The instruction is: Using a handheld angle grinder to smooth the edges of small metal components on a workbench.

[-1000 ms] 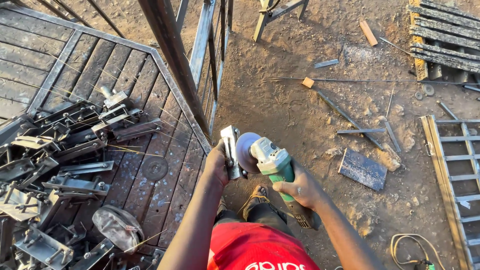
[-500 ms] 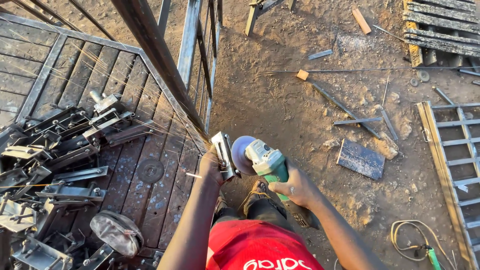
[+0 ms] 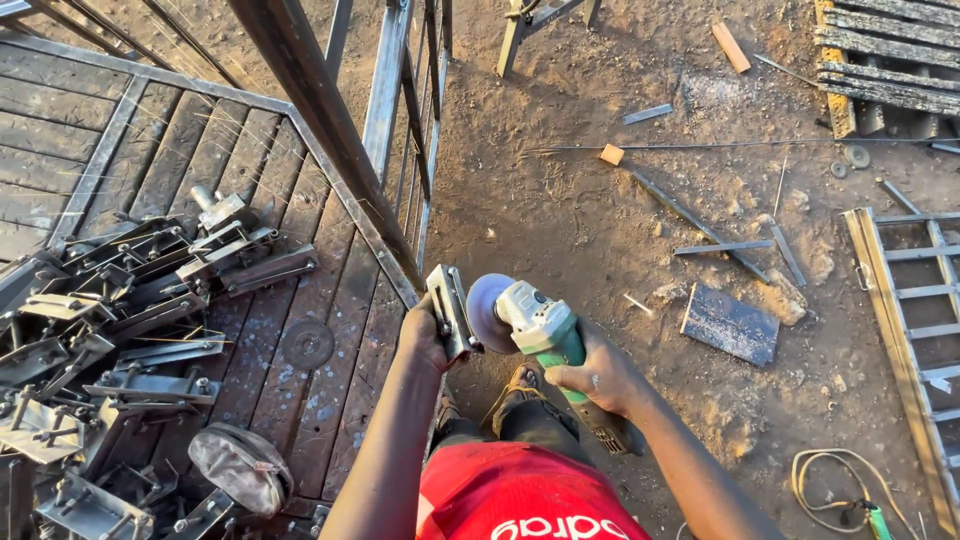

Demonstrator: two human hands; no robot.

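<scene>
I stand on the brown dirt ground, just beside the corner of the rusty metal frame that borders the dark wooden plank platform. My left hand is closed around a small flat grey steel bracket; the fingers wrap it from behind and the thumb presses on its side, so the piece stands almost upright and its free edge looks toward the disc. I hold it against the frame corner, I think because the frame gives support and keeps the piece from shaking.

My right hand is closed fully around the green handle of the white and green angle grinder. The round grey disc is at the front of the tool and seems to touch the bracket's edge, though I cannot tell the contact exactly. The tool points away from my body, above my legs, which keeps the disc far from my red shirt.

On the platform, toward its left edge, lies a pile of similar grey steel brackets. A dark metal plate lies on the ground to the right, well apart from my hands.
</scene>
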